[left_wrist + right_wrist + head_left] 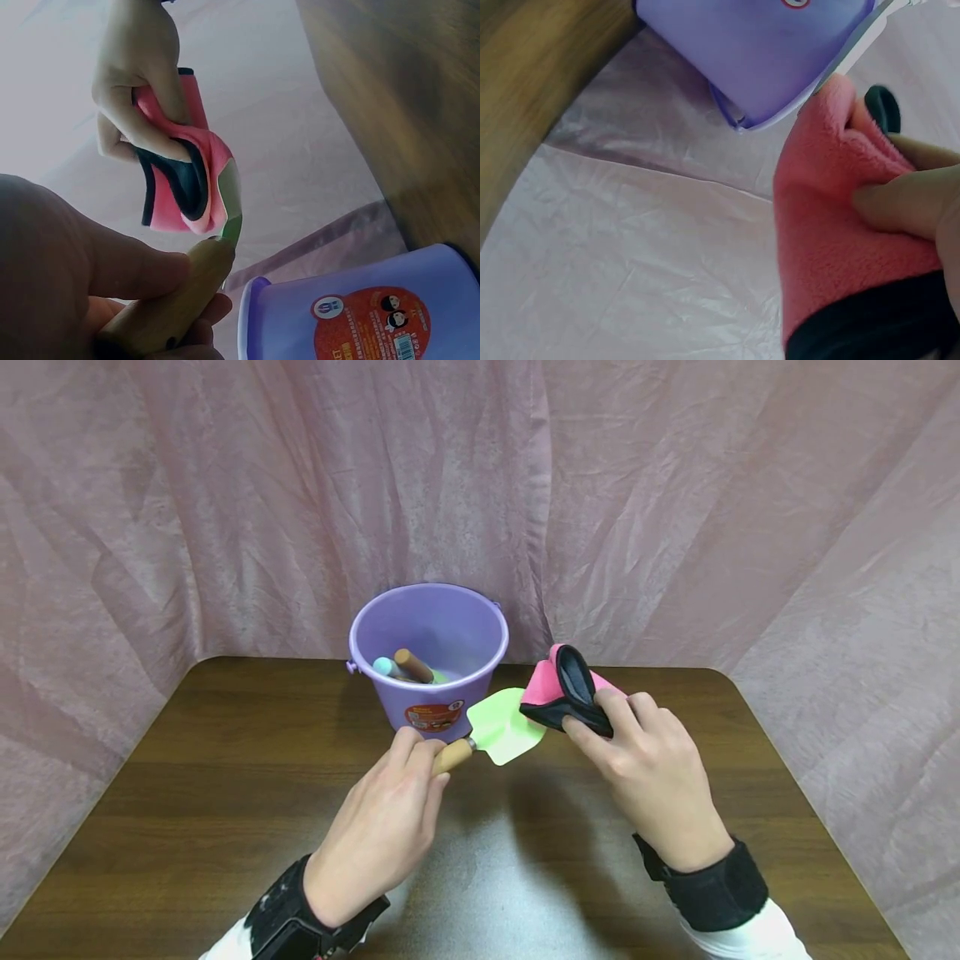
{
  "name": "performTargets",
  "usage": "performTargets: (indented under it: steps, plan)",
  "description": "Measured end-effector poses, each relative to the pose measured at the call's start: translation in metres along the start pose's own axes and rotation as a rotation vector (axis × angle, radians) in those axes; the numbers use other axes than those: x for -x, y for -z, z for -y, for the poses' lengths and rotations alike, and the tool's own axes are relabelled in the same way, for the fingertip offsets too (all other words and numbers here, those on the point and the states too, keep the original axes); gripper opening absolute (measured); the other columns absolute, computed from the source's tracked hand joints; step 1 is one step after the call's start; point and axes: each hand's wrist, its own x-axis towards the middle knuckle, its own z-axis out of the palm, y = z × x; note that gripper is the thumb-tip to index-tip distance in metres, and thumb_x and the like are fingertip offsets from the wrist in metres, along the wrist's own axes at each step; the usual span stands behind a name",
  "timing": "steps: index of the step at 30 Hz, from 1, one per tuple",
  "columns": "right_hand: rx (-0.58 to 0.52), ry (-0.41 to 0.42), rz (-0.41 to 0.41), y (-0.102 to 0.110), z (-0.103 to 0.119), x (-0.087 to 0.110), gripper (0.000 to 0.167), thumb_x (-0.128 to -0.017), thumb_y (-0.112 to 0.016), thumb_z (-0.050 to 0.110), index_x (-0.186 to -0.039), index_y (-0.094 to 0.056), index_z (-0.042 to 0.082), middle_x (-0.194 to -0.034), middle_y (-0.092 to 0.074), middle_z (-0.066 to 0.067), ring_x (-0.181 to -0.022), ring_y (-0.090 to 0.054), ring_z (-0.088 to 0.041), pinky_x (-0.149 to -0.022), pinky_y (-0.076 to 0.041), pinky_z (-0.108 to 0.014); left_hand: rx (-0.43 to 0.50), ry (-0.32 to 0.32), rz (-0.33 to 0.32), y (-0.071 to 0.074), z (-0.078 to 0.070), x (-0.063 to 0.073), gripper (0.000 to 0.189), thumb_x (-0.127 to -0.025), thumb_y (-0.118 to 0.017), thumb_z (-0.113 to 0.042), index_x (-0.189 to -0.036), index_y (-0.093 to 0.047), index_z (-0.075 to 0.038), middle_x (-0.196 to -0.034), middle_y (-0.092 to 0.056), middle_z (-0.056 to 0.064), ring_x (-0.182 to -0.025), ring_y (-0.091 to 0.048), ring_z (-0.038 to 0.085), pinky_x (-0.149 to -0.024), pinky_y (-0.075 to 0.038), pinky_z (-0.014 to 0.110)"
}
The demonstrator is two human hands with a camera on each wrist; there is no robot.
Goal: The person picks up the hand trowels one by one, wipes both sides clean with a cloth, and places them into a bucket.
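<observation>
My left hand grips the wooden handle of a small trowel, whose light green blade points to the right. In my right hand is a folded pink cloth with dark edging, pinched between thumb and fingers. The cloth lies against the blade's far end; in the right wrist view the pink fleecy cloth meets the blade's edge. Both things are held up over the table, in front of a purple bucket. The left wrist view shows my thumb along the wooden handle.
The bucket stands at the table's back edge, with an orange label on its front. Inside it lean a wooden handle and a light blue rod end. A brown wooden table lies below, and a pink curtain hangs behind.
</observation>
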Motion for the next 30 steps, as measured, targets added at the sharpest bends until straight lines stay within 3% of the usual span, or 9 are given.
performTargets:
  steps: [6,14,24,30]
  plan:
    - [-0.049,0.091,0.010,-0.002,0.003,-0.001,0.027,-0.103,-0.053,0.009,-0.105,-0.079,0.016,-0.106,-0.061,-0.018,-0.077,-0.052,-0.038,-0.054,-0.041,-0.043,0.019,0.013,0.025,0.000,0.001,0.000,0.026,-0.097,-0.076,-0.006,-0.121,-0.067,0.001,-0.102,-0.050,0.005,-0.077,-0.052,0.015,-0.066,-0.051,0.030]
    - [-0.108,0.168,-0.016,-0.004,0.011,-0.005,0.031,-0.106,-0.051,0.003,-0.104,-0.079,0.016,-0.102,-0.061,-0.015,-0.079,-0.053,-0.035,-0.055,-0.041,-0.041,0.030,0.033,0.041,-0.001,0.001,0.000,0.025,-0.098,-0.075,-0.007,-0.120,-0.067,0.001,-0.103,-0.050,0.005,-0.077,-0.052,0.014,-0.067,-0.051,0.029]
    - [-0.340,0.091,0.003,-0.004,0.018,-0.004,0.030,-0.108,-0.051,0.010,-0.112,-0.080,0.017,-0.118,-0.066,-0.018,-0.078,-0.053,-0.033,-0.060,-0.049,-0.040,0.032,0.048,0.015,-0.002,0.001,-0.001,0.021,-0.099,-0.074,-0.007,-0.117,-0.067,-0.001,-0.104,-0.052,0.005,-0.077,-0.055,0.015,-0.066,-0.053,0.031]
    - [-0.420,0.058,-0.008,-0.004,0.019,-0.002,0.034,-0.114,-0.046,0.018,-0.114,-0.080,0.018,-0.115,-0.066,-0.019,-0.081,-0.055,-0.032,-0.059,-0.052,-0.040,0.057,0.068,0.026,0.000,0.001,-0.001,0.023,-0.099,-0.073,-0.007,-0.120,-0.067,-0.001,-0.105,-0.051,0.005,-0.077,-0.052,0.013,-0.065,-0.051,0.027]
